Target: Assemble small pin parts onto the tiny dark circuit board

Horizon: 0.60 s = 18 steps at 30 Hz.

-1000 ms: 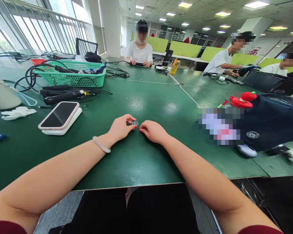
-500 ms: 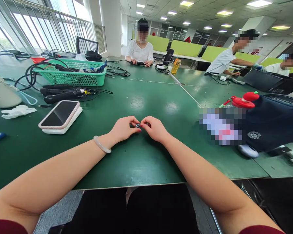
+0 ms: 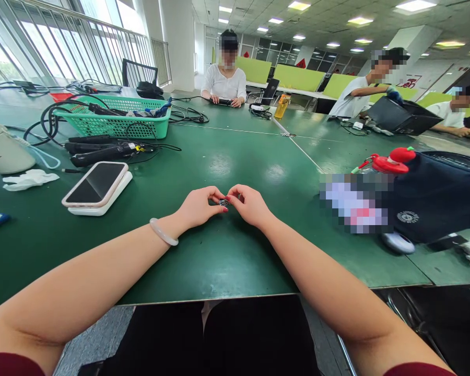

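Note:
My left hand (image 3: 201,207) pinches a small dark object with a silvery, patterned surface (image 3: 223,202) between thumb and fingers. The object is too small to name for sure. From the other side my right hand (image 3: 247,203) meets it, thumb and forefinger pressed together at its upper right edge. The fingertips cover part of the object. Both hands are just above the green table (image 3: 219,261), close to its front edge. A pale bangle (image 3: 163,233) circles my left wrist.
On the left lie a phone (image 3: 97,184) on a white box, black cabled devices (image 3: 102,151) and a green basket (image 3: 113,122). On the right are a dark blue bag (image 3: 442,198), a red-lidded bottle (image 3: 391,162) and a mouse (image 3: 397,243). Several people sit across the table.
My right hand has shifted slightly up and right; more of the small object shows between my fingers. At the far right, a person has lifted and moved a black box leftward.

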{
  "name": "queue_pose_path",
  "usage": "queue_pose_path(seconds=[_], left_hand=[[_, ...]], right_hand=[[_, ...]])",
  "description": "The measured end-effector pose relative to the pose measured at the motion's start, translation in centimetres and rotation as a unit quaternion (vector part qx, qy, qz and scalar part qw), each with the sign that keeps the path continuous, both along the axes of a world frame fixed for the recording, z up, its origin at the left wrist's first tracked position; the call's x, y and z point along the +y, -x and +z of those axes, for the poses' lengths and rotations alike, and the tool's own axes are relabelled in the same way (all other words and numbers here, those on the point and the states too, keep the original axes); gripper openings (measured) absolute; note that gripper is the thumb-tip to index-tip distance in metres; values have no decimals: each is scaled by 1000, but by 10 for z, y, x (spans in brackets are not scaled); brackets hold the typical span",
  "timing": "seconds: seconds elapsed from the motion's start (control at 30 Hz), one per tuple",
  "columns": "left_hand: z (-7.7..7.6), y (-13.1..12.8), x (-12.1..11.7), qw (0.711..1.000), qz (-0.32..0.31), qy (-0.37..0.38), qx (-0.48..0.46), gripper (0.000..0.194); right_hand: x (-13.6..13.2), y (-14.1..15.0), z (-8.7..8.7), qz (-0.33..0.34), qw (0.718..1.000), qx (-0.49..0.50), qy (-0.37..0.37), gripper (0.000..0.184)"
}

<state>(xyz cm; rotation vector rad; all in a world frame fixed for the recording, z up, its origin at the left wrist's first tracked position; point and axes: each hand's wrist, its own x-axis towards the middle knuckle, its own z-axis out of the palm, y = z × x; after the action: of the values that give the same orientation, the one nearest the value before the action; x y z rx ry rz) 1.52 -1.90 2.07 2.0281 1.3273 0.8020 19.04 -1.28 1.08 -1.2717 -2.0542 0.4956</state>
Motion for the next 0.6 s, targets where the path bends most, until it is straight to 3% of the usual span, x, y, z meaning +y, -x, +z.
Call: queue_pose_path(seconds=[0.43,0.6], left_hand=[[-1,1,1,1000,-10,-5,-1,22],[-8,4,6,999,36,-28,2,23]], right_hand=[[1,1,-2,9,997,-72,14,25],[0,0,0,-9,996,-92,15,41]])
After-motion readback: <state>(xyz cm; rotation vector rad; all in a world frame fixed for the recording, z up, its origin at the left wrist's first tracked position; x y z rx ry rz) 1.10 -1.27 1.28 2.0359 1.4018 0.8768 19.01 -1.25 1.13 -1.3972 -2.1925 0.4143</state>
